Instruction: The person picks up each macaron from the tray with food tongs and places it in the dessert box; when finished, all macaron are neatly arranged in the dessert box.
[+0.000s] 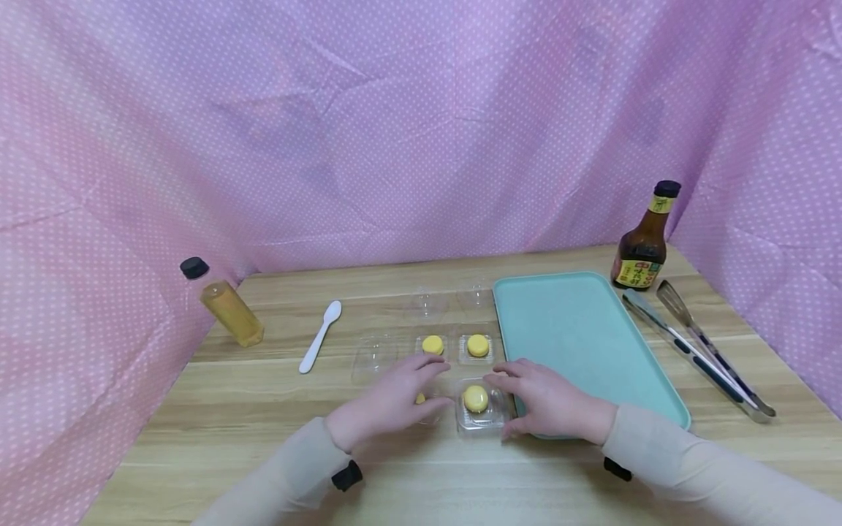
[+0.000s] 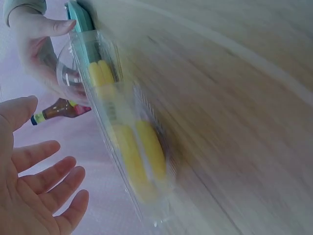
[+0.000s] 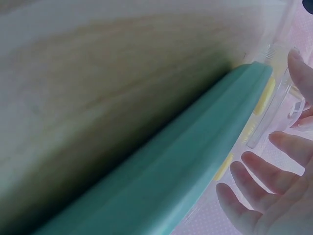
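Yellow macarons sit in several small clear plastic boxes on the table. My left hand (image 1: 393, 394) hovers with fingers spread over the front left box, partly hiding its macaron (image 1: 420, 399). In the left wrist view that macaron (image 2: 132, 156) shows side-on in its box. My right hand (image 1: 552, 400) is beside the front right box (image 1: 479, 424), its fingers apart and slightly bent. A domed lid (image 2: 68, 73) shows at that box; whether my fingers touch it, I cannot tell. Two more macarons, one left (image 1: 432, 345) and one right (image 1: 478, 345), lie behind in boxes with lids folded back.
A teal tray (image 1: 572, 343) lies right of the boxes, partly under my right hand. Beyond it are a brown sauce bottle (image 1: 641, 245), tongs (image 1: 697, 358) and a slotted turner (image 1: 710, 351). On the left are a white spoon (image 1: 320, 337) and an oil bottle (image 1: 230, 310).
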Demonstrator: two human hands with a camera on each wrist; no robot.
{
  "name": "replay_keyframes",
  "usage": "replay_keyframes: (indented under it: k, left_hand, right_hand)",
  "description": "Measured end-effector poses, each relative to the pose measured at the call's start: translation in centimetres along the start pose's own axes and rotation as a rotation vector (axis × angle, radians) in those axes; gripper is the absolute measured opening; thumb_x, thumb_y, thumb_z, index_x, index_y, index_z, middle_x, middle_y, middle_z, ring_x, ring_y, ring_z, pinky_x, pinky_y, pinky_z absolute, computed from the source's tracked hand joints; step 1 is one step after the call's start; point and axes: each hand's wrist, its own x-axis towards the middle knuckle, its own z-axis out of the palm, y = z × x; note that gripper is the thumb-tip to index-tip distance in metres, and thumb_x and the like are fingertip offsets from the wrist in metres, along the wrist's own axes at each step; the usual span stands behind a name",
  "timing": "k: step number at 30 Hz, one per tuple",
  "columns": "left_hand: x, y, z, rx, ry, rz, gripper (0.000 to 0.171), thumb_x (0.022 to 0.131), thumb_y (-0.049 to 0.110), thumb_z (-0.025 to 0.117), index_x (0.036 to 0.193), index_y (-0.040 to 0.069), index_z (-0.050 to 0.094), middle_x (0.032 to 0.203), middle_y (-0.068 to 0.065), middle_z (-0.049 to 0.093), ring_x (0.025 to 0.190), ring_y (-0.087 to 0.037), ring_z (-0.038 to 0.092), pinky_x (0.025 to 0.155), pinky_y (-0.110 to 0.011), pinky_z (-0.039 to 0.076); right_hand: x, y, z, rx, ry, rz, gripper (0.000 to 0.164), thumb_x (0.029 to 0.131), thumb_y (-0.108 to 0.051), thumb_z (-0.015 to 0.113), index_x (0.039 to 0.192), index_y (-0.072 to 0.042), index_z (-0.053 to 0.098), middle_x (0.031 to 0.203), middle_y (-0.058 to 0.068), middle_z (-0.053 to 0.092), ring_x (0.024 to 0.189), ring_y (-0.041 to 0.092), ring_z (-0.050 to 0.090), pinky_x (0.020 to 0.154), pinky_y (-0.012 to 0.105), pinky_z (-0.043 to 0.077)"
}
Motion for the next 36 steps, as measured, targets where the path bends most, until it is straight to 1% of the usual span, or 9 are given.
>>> replay_keyframes:
  k: [4,7,12,16,18,24,28,32,36]
  left_hand:
    - [-0.5,-0.6,-0.3,0.001,0.011,-0.039,0.051,0.090,0.035,0.063,0.130,0.005,0.055,0.132,-0.011,0.054,0.122,-0.026,0.052,0.103,-0.043,0.044]
    - [-1.0,-1.5,-0.4,-0.011,0.023,-0.073,0.051,0.090,0.034,0.064,0.130,0.005,0.055,0.133,-0.010,0.054,0.122,-0.026,0.051,0.103,-0.044,0.044]
    - [-2.1,-3.0,-1.1,-0.017,0.090,-0.114,0.051,0.087,0.028,0.068,0.130,0.004,0.054,0.132,-0.014,0.053,0.122,-0.031,0.051,0.101,-0.047,0.044]
    - [-3.0,-4.3,-1.7,-0.002,0.136,-0.146,0.054,0.085,0.024,0.071,0.131,0.003,0.052,0.132,-0.019,0.050,0.122,-0.034,0.050,0.100,-0.049,0.044]
    - [-3.3,-5.1,-1.8,0.006,0.154,-0.149,0.057,0.084,0.023,0.072,0.132,0.002,0.050,0.132,-0.021,0.050,0.122,-0.036,0.049,0.101,-0.050,0.044]
    - [-3.9,-7.2,-2.0,0.033,0.181,-0.160,0.059,0.082,0.021,0.074,0.133,0.006,0.050,0.133,-0.023,0.048,0.122,-0.039,0.047,0.099,-0.052,0.044]
    - [-3.9,-8.4,-2.2,0.050,0.163,-0.180,0.063,0.080,0.025,0.076,0.134,0.006,0.050,0.136,-0.025,0.045,0.124,-0.041,0.045,0.099,-0.054,0.043]
    - [-3.9,-9.6,-2.1,0.046,0.103,-0.207,0.068,0.079,0.029,0.077,0.136,0.008,0.049,0.142,-0.026,0.038,0.129,-0.043,0.038,0.104,-0.056,0.038]
    - [-3.9,-10.4,-1.9,0.044,0.049,-0.206,0.072,0.077,0.030,0.078,0.138,0.008,0.047,0.146,-0.026,0.033,0.132,-0.045,0.033,0.105,-0.059,0.034]
  right_hand:
    - [-0.1,0.1,0.0,0.013,0.011,-0.001,0.074,0.067,-0.045,0.081,0.129,-0.012,0.057,0.130,0.018,0.055,0.115,0.034,0.054,0.093,0.050,0.048]
    - [-0.1,0.1,0.0,0.019,0.022,-0.006,0.078,0.066,-0.047,0.081,0.130,-0.010,0.056,0.132,0.020,0.053,0.116,0.036,0.054,0.094,0.050,0.047]
    - [-0.2,0.1,-0.1,0.018,0.057,-0.017,0.082,0.066,-0.049,0.080,0.132,-0.006,0.054,0.133,0.023,0.051,0.117,0.037,0.053,0.095,0.051,0.047]
    - [-0.2,0.2,-0.3,0.006,0.071,-0.019,0.075,0.072,-0.045,0.078,0.132,-0.006,0.054,0.133,0.021,0.051,0.118,0.036,0.053,0.095,0.050,0.047]
    - [-0.1,0.2,-0.3,-0.004,0.081,-0.028,0.072,0.075,-0.043,0.077,0.131,-0.005,0.054,0.134,0.020,0.052,0.118,0.035,0.053,0.095,0.050,0.047]
    - [0.0,0.1,-0.4,-0.016,0.117,-0.043,0.065,0.079,-0.038,0.074,0.131,-0.005,0.055,0.134,0.020,0.051,0.119,0.034,0.052,0.096,0.048,0.047]
    - [0.1,0.1,-0.4,-0.009,0.118,-0.038,0.061,0.081,-0.036,0.073,0.132,-0.006,0.055,0.135,0.020,0.051,0.121,0.033,0.051,0.096,0.048,0.047]
    - [0.1,0.1,-0.5,-0.003,0.115,-0.037,0.060,0.082,-0.037,0.071,0.132,-0.006,0.055,0.135,0.020,0.050,0.121,0.033,0.051,0.095,0.048,0.048]
    - [0.1,0.0,-0.5,0.006,0.104,-0.030,0.060,0.083,-0.037,0.071,0.132,-0.007,0.055,0.136,0.020,0.050,0.122,0.033,0.051,0.096,0.048,0.047]
